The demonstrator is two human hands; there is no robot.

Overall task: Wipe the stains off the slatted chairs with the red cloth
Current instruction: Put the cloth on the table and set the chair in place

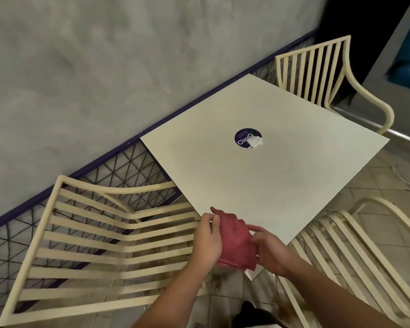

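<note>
A red cloth point(236, 242) lies over the near corner of a square white table point(258, 176). My left hand point(207, 240) pinches its left edge and my right hand point(270, 250) holds its right side. A cream slatted chair point(88, 247) stands at the left, with brownish stains on its seat slats near my left hand. Another slatted chair point(346, 254) stands at the right, its slats smeared with dark marks. A third slatted chair point(317, 69) is at the table's far side.
A round dark sticker point(243, 138) with a torn white patch sits mid-table. A grey wall with a purple-edged wire mesh fence point(137, 162) runs behind the left chair. Tiled floor point(388, 185) shows at the right. A dark shoe point(249, 308) is below.
</note>
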